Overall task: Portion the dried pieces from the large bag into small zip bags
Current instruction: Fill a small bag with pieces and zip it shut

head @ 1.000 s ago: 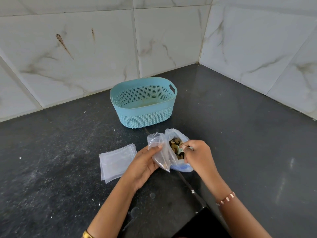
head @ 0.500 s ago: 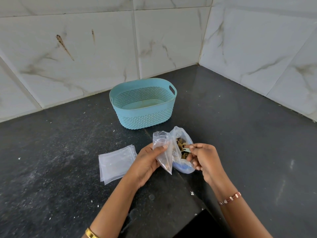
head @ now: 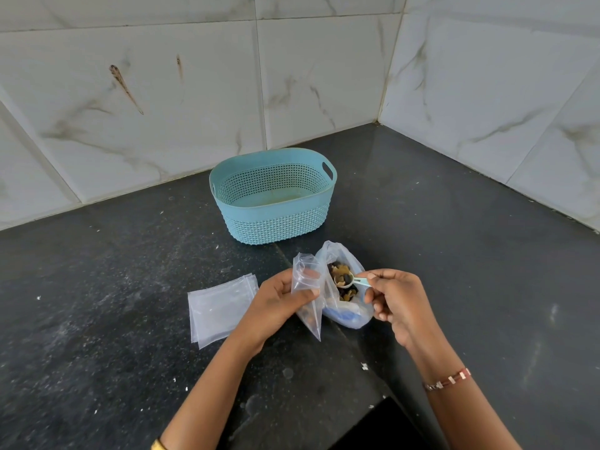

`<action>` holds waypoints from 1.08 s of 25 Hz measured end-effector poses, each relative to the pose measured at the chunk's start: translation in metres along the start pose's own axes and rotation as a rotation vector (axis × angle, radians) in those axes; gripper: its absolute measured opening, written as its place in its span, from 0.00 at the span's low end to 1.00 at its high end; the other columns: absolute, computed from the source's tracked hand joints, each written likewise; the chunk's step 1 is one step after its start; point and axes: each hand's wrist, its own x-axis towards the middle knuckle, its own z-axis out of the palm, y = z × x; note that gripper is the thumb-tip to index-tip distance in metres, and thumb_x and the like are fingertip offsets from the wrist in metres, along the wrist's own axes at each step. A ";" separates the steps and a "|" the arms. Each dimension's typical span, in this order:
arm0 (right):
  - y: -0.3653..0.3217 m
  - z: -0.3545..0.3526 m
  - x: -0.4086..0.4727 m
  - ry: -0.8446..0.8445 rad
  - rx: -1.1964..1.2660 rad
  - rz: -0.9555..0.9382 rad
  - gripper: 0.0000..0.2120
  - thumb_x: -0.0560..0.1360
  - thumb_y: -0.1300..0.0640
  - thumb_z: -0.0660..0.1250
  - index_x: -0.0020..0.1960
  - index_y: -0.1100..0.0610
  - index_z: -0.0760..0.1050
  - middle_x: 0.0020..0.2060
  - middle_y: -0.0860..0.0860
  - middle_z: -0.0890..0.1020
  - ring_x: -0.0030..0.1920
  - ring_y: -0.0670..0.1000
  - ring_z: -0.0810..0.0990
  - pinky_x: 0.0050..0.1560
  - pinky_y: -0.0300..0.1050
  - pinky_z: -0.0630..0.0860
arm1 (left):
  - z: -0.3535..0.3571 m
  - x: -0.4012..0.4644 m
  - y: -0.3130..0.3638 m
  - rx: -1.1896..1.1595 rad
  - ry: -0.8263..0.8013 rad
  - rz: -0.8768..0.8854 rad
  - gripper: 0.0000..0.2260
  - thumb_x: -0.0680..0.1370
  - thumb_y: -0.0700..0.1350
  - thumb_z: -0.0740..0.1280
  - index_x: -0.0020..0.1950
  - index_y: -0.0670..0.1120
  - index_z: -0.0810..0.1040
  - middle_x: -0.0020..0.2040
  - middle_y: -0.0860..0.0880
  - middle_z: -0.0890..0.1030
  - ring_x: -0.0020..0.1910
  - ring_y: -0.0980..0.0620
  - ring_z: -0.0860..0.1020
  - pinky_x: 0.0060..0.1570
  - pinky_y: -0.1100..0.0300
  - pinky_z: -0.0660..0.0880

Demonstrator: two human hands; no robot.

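Now my left hand (head: 279,303) pinches a small zip bag (head: 306,293) just beside the large bag (head: 350,306). My right hand (head: 394,297) grips a little spoon (head: 349,280) of dried pieces (head: 341,278) over the large bag. Behind sits a blue basket (head: 272,219).

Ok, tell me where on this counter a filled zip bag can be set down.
Bare counter lies right of the large bag up to the wall, and left of the stack of small bags. It is crowded between the basket, both hands and the bags.
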 end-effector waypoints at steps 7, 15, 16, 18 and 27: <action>-0.007 -0.002 -0.006 -0.036 0.022 -0.029 0.10 0.77 0.66 0.60 0.45 0.62 0.79 0.24 0.55 0.74 0.20 0.46 0.64 0.19 0.36 0.61 | 0.000 -0.004 -0.006 0.160 0.049 0.077 0.16 0.73 0.39 0.70 0.55 0.55 0.76 0.57 0.55 0.80 0.55 0.59 0.79 0.53 0.66 0.76; -0.015 -0.003 -0.013 -0.092 0.064 -0.063 0.10 0.77 0.66 0.60 0.44 0.62 0.80 0.20 0.53 0.73 0.19 0.46 0.63 0.19 0.36 0.60 | 0.004 -0.007 -0.009 0.153 0.063 0.125 0.17 0.71 0.37 0.71 0.52 0.57 0.76 0.53 0.57 0.81 0.53 0.61 0.80 0.52 0.65 0.77; -0.020 -0.004 -0.016 -0.109 0.071 -0.092 0.11 0.77 0.65 0.60 0.44 0.62 0.80 0.20 0.52 0.73 0.19 0.46 0.63 0.19 0.35 0.60 | 0.004 -0.007 -0.009 0.144 0.061 0.125 0.17 0.71 0.36 0.71 0.52 0.57 0.76 0.52 0.58 0.81 0.52 0.63 0.80 0.51 0.67 0.77; -0.029 -0.003 -0.025 -0.148 0.077 -0.154 0.10 0.77 0.65 0.60 0.44 0.62 0.80 0.20 0.52 0.73 0.18 0.46 0.63 0.19 0.35 0.59 | 0.004 -0.007 -0.008 0.140 0.060 0.125 0.17 0.71 0.36 0.71 0.51 0.57 0.75 0.50 0.61 0.81 0.49 0.66 0.80 0.48 0.70 0.76; -0.007 0.029 -0.043 -0.053 -0.878 -0.808 0.13 0.73 0.64 0.66 0.55 0.55 0.80 0.42 0.52 0.84 0.39 0.46 0.80 0.39 0.36 0.73 | 0.002 -0.005 -0.013 0.119 0.064 0.148 0.14 0.72 0.36 0.71 0.54 0.50 0.78 0.50 0.53 0.84 0.50 0.57 0.82 0.53 0.63 0.77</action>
